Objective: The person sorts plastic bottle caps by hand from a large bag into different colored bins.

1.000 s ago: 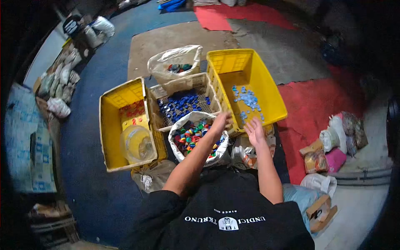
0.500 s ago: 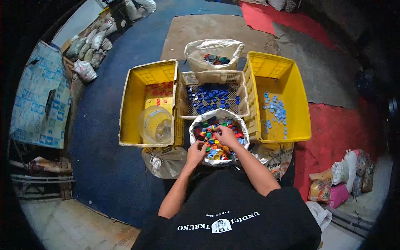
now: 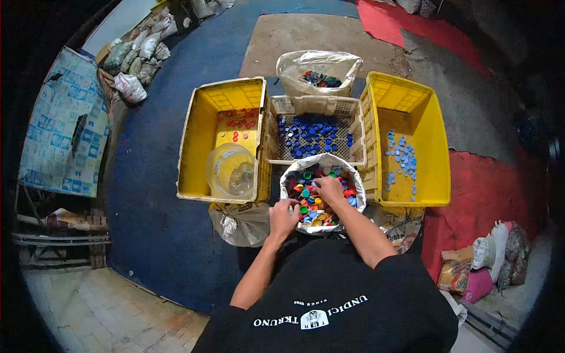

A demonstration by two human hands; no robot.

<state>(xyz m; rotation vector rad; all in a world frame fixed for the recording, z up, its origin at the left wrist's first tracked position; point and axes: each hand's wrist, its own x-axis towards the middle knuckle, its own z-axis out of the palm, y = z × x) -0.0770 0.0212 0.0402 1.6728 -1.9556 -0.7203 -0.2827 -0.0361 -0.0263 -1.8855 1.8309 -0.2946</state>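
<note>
Right in front of me stands a white sack (image 3: pixel 357 207) with its mouth rolled open, full of bottle caps (image 3: pixel 316 219) in many colours. My left hand (image 3: pixel 283 217) is at the sack's left rim, its fingers curled together over the edge; anything in them is too small to make out. Among the caps near the middle of the sack is my right hand (image 3: pixel 329 189), fingertips pinched together. What those fingers hold, if anything, I cannot make out.
A yellow crate (image 3: pixel 194 138) with red caps and a clear plastic container (image 3: pixel 219 170) stands left. Behind the sack is a white crate (image 3: pixel 318 106) of dark blue caps, then another sack (image 3: pixel 288 73). The right yellow crate (image 3: pixel 432 147) has light blue caps.
The whole view has shifted, so the crates and sack sit slightly further right. Both hands stay at the sack, with only small finger movements among the caps.
</note>
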